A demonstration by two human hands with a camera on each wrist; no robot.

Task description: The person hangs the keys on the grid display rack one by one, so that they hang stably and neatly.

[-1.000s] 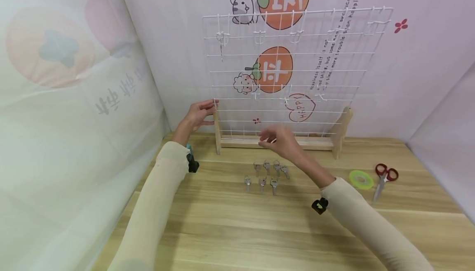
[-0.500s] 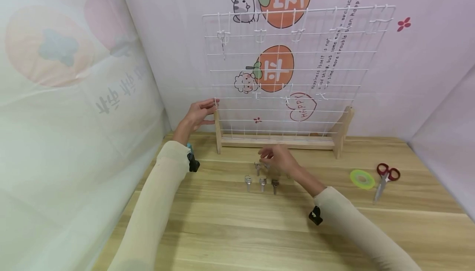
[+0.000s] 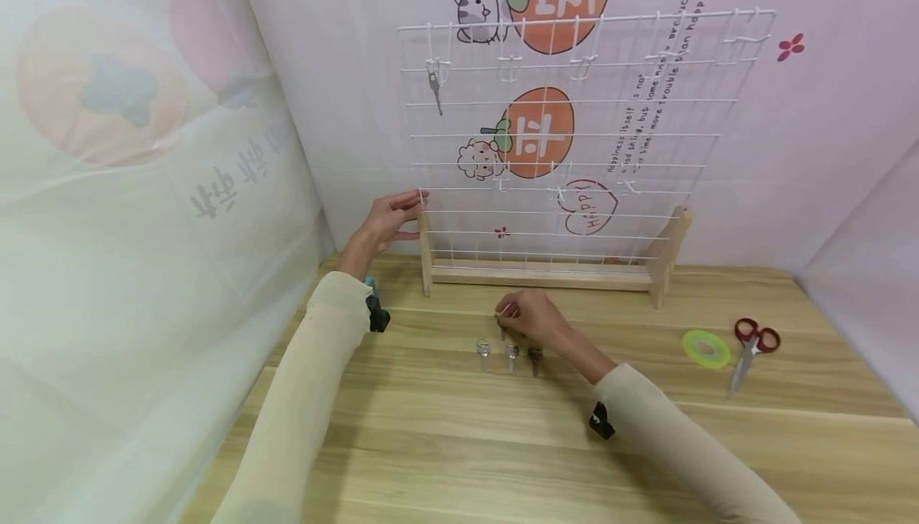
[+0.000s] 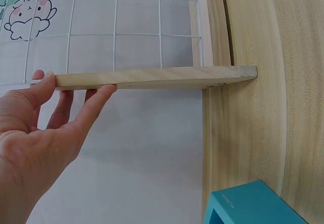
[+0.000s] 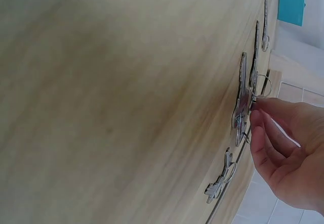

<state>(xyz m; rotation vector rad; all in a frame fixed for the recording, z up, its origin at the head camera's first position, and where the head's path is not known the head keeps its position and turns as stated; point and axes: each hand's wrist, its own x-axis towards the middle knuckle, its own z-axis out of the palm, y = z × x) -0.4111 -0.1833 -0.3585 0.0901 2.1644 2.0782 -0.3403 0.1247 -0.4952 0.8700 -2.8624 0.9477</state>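
My left hand [image 3: 390,221] holds the wooden side upright [image 4: 152,77] of a white wire grid rack [image 3: 567,135], thumb and fingers about its edge. On the table, the curled fingers of my right hand [image 3: 534,318] pinch a small silver key [image 3: 502,331] in the back row, by its head. A split ring [image 5: 260,86] shows beside those fingertips. Closer to me lie a left key [image 3: 483,354], a middle key [image 3: 511,355] and a right key [image 3: 535,359]. My right hand hides the rest of the back row in the head view. Another key [image 3: 435,92] hangs from a hook at the grid's upper left.
Several white hooks [image 3: 585,65] line the grid's upper part, with smaller ones lower down. To the right on the table [image 3: 431,444] lie a yellow-green tape roll [image 3: 707,348] and red-handled scissors [image 3: 752,344]. A teal block [image 4: 255,204] stands near the left upright.
My right hand has come down from in front of the grid to the keys on the table. The hanging key has turned its flat face forward. My left hand stays on the upright.
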